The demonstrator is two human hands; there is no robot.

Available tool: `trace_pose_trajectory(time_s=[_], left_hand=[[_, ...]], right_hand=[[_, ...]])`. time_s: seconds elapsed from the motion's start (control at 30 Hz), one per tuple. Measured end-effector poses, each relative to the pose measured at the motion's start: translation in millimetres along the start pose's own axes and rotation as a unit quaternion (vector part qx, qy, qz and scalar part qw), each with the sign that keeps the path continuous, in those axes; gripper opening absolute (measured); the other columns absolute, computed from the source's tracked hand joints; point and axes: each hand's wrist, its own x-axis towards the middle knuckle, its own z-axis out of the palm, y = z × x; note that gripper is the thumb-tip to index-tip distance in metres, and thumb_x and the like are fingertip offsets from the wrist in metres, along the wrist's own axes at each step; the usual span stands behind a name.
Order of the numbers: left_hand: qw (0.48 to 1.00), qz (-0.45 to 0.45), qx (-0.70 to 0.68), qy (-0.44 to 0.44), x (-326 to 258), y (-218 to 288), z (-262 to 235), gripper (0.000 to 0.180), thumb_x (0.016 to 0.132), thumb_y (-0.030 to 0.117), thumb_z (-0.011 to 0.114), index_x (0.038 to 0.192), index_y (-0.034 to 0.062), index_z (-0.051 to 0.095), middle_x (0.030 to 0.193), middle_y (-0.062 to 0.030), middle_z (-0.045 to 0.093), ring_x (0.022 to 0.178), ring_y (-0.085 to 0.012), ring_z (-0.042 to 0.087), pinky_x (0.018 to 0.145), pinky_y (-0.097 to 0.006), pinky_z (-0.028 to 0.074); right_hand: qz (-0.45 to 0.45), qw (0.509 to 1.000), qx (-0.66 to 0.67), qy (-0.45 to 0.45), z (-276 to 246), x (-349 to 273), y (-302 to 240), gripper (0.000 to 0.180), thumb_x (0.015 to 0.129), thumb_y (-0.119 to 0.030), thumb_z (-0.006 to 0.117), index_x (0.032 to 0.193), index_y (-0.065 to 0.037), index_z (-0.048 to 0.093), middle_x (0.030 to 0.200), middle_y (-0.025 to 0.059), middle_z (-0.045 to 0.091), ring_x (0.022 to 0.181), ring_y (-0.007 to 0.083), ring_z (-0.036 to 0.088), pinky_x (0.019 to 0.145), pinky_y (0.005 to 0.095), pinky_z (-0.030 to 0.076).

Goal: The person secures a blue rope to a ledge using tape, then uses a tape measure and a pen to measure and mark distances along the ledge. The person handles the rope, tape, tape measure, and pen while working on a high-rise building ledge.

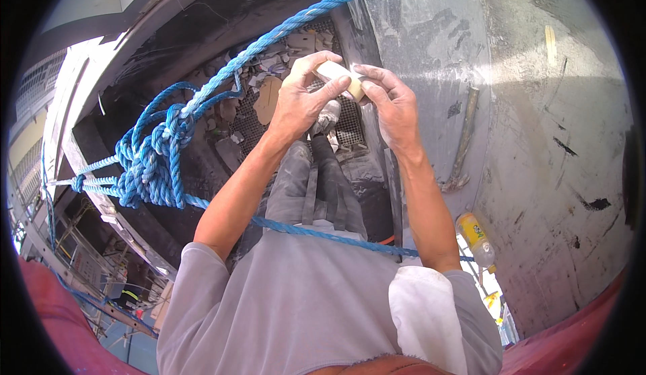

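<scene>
Both hands are raised in front of me at the upper middle, around a small cream-coloured block (336, 76) with rounded edges; I cannot make out its exact kind. My left hand (303, 96) grips its left side, thumb across the near face and fingers behind. At its right end, my right hand (390, 96) pinches with thumb and bent fingers; something small and grey there is partly hidden. Dust coats the fingers. Below the hands are my dusty trousers and a shoe (326, 118) on dark grating.
Thick blue rope (296, 25) runs overhead to a big knot (155, 153) at left; another length crosses my waist. Broken debris (269, 99) lies on the grating. On the grey slab at right are a stick-like tool (464, 136) and a yellow-labelled bottle (475, 239). Scaffolding stands lower left.
</scene>
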Motion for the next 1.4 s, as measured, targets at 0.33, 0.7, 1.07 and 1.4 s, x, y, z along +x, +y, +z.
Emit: trace_pose_trajectory(time_s=[0.33,0.7,1.07,1.4], left_hand=[[0.998,-0.010,-0.054,0.016,6,0,11,0.046,0.098,0.028,0.087,0.136,0.0077,0.071,0.134,-0.0082,0.066,0.118,-0.0179,0.068,0.099,-0.035,0.057],[0.988,-0.070,0.133,0.019,-6,-40,-24,0.054,0.102,0.050,0.068,0.137,0.0078,0.068,0.134,-0.0270,0.066,0.124,-0.0422,0.068,0.105,-0.049,0.054],[0.989,-0.067,0.100,0.082,1,-28,-28,0.037,0.109,0.042,0.063,0.125,0.0084,0.068,0.112,-0.0094,0.069,0.101,-0.0162,0.067,0.089,-0.036,0.055],[0.993,-0.111,0.048,-0.002,8,-20,-41,0.064,0.106,0.054,0.065,0.146,0.0050,0.061,0.138,-0.0244,0.063,0.128,-0.0332,0.064,0.107,-0.044,0.053]], right_hand=[[-0.086,0.990,-0.110,0.019,-4,8,7,0.026,0.103,-0.006,0.073,0.126,0.004,0.077,0.118,0.0104,0.080,0.110,0.0155,0.074,0.089,0.0284,0.061],[-0.150,0.923,-0.326,-0.140,11,-5,9,0.021,0.101,0.001,0.078,0.121,0.005,0.074,0.122,0.0152,0.075,0.106,0.0187,0.075,0.090,0.0340,0.065],[-0.095,0.962,-0.200,-0.160,28,13,6,0.012,0.097,0.000,0.081,0.108,0.006,0.078,0.110,0.0069,0.071,0.100,0.0132,0.071,0.086,0.0281,0.059],[-0.077,0.970,-0.216,-0.084,26,14,22,0.028,0.102,-0.008,0.081,0.125,0.006,0.075,0.111,0.0133,0.081,0.100,0.0173,0.078,0.089,0.0302,0.064]])
